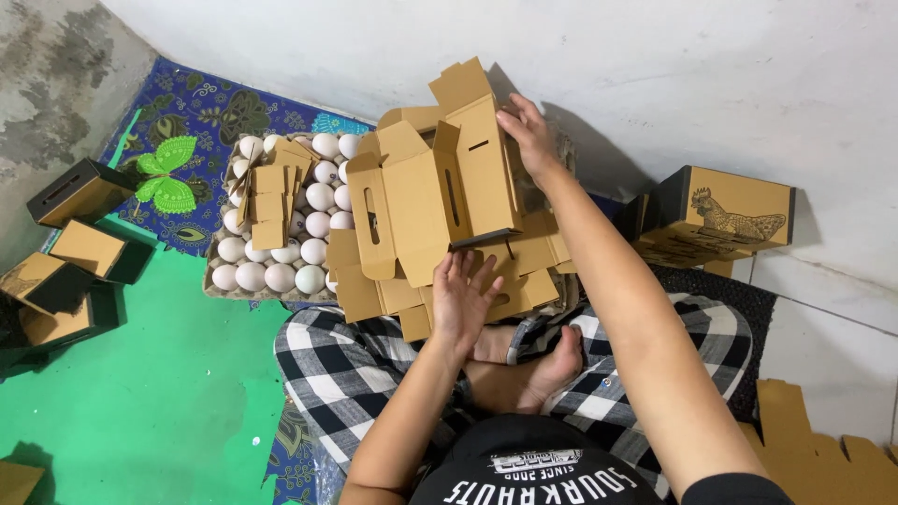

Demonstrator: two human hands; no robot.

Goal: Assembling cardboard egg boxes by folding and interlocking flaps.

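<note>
The left hand (pixel 465 297) lies open, fingers spread, flat against the lower edge of a flat die-cut cardboard box blank (pixel 440 196). The right hand (pixel 530 134) grips that blank's upper right edge at about 1 o'clock from the left hand; its thumb is hidden behind the cardboard, so only the backs of the fingers show. The blank stands tilted, in front of the crossed legs, on a stack of similar cardboard blanks (pixel 524 266), and covers most of the stack, so its depth cannot be judged.

At 10 o'clock from the hands a tray of white eggs (pixel 281 252) sits on the floor, with a few small folded cardboard pieces (pixel 269 201) lying on the eggs and hiding some of them; the tray's right side disappears behind the blanks. At 3 o'clock a made-up brown box with a hen drawing (pixel 734 217) stands by the wall, its base partly masked by the right forearm. At 9 o'clock several black-and-brown boxes (pixel 70 248) lie on the green mat (pixel 140 393), cut off by the left edge. More cardboard (pixel 823 458) shows at 5 o'clock, cropped by the corner.
</note>
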